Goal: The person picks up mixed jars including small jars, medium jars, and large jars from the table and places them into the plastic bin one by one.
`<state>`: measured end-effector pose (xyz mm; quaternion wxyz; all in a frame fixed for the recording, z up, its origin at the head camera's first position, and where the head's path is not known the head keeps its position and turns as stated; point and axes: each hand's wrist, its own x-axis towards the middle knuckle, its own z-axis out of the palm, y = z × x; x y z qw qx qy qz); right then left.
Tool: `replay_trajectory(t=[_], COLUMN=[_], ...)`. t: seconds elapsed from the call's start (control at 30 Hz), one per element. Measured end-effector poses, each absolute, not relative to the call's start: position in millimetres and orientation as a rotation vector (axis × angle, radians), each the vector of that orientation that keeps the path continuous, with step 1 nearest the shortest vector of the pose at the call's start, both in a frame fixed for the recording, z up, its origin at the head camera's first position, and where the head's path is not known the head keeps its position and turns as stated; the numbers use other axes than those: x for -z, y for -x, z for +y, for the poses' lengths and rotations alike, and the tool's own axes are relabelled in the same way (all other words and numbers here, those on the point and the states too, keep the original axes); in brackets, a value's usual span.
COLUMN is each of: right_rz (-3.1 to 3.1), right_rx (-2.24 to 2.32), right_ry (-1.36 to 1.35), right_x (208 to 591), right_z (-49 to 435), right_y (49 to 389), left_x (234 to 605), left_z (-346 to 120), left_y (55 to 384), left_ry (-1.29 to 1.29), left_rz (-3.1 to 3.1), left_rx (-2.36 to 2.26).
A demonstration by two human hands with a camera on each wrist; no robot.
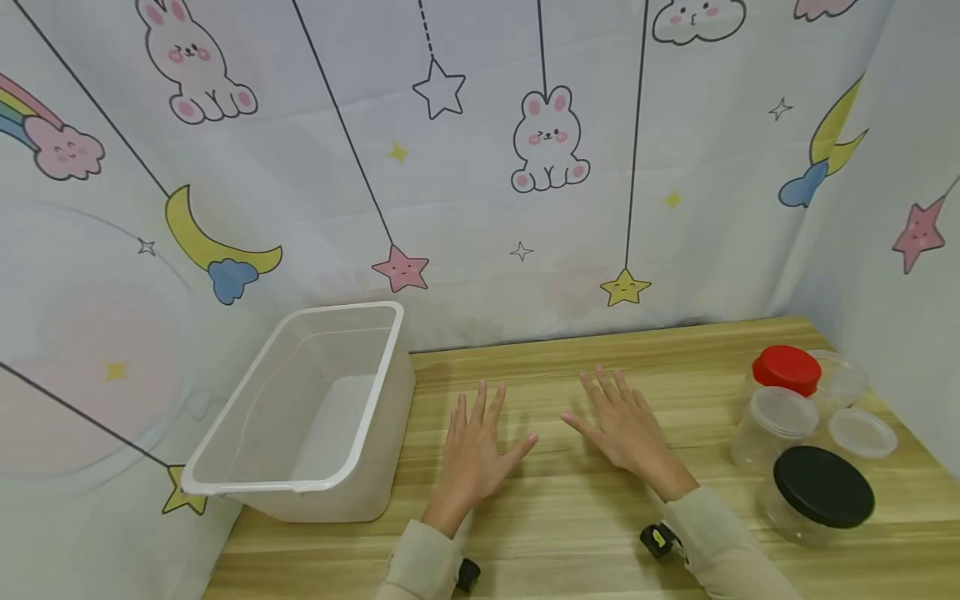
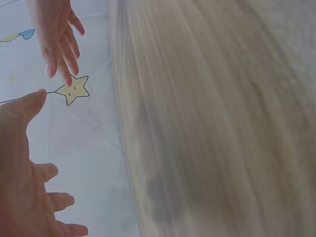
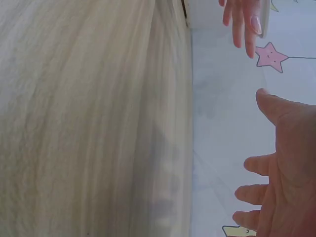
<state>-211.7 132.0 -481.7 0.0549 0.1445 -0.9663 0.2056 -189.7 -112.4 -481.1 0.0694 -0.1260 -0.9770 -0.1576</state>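
Observation:
Both hands are held over the wood-grain table [image 1: 547,525] with fingers spread and palms down, holding nothing. The left hand [image 1: 474,454] is nearest to a white plastic tub [image 1: 382,433], which stands to its left. To the right of the right hand [image 1: 624,425] is a group of clear jars: one with a red lid [image 1: 786,370], one with a frosted lid [image 1: 783,412] and one with a black lid [image 1: 823,487]. In the left wrist view, the left hand [image 2: 22,173] shows its thumb and fingers apart. The right wrist view shows the right hand [image 3: 291,168] likewise spread, above its shadow.
A loose translucent lid [image 1: 862,432] lies beside the jars, and another clear container [image 1: 838,379] stands behind the red lid. A printed cloth [image 1: 480,308] with rabbits, stars and moons hangs along the back and both sides of the table.

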Motion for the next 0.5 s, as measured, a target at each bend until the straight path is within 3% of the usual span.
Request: replay_trajectory(t=[0.5], right_rz=[-2.896], right_rx=[-0.766], right_ry=[-0.458], right_x=[469.5], right_z=[123.5], right_y=[209.3], left_x=[475.3], left_z=[-116.7], left_y=[179.9], left_ry=[0.418], left_rz=[-2.908], left_rx=[0.567])
